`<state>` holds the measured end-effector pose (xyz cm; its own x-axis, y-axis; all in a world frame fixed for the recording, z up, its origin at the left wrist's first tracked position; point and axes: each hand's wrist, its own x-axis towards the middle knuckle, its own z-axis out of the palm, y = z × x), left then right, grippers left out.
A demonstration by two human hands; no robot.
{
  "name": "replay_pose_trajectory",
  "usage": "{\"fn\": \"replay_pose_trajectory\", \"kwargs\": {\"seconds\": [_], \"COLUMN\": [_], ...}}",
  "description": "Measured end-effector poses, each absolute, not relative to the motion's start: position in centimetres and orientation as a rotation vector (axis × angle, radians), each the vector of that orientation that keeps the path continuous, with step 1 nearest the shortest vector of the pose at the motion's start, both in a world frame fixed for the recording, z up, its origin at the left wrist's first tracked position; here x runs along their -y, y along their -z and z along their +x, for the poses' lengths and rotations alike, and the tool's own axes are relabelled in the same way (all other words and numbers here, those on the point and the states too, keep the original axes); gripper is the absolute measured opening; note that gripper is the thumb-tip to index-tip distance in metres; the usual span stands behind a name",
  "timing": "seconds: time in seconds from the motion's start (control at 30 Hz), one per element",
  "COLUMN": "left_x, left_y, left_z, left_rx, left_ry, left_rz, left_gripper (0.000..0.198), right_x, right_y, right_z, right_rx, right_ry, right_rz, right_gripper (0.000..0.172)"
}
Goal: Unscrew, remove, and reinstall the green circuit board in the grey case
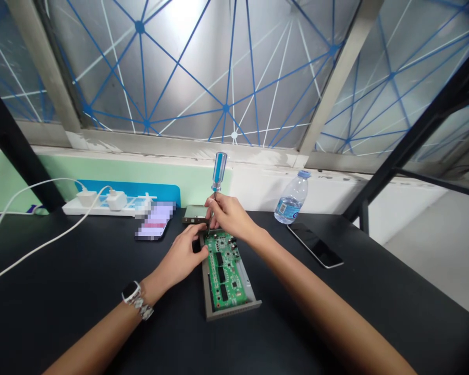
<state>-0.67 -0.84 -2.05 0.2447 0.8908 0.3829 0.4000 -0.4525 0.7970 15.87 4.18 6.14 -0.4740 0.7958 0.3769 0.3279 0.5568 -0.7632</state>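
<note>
My right hand (229,213) is closed around the shaft of a screwdriver (219,169) with a clear blue handle. The screwdriver stands nearly upright, its tip at the far left corner of a green circuit board (227,281). That board lies in an open metal casing (234,313) on the black table. My left hand (189,245), with a watch on its wrist, rests on the casing's left side. Its thumb is apart from the fingers and touches the board's edge. Behind the casing a small flat grey-green box-like part (195,212) is partly hidden by my hands.
A water bottle (293,200) leans against the wall at the right, with a dark phone (316,245) before it. A lit phone (156,221) lies at the left, near a white power strip (101,205) with plugs and cables. Black frame bars (414,135) rise at both sides.
</note>
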Motion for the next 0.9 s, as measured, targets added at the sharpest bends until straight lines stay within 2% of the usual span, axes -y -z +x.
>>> {"fn": "replay_pose_trajectory", "kwargs": {"seconds": [0.77,0.9], "left_x": [1.3,1.25], "left_y": [1.59,1.76], "left_z": [-0.77,-0.81], "left_rx": [-1.202,-1.187], "left_ry": [-1.103,-1.107], "left_rz": [2.053,2.075], "left_gripper": [0.046,0.05], "right_x": [-3.91,-3.88], "right_y": [-5.86,-5.81], "right_z": [15.33,15.35], "right_rx": [2.106,2.108], "right_ry": [-0.542,-0.537], "right_rz": [-0.927,-0.929], "right_gripper": [0.027,0.027]}}
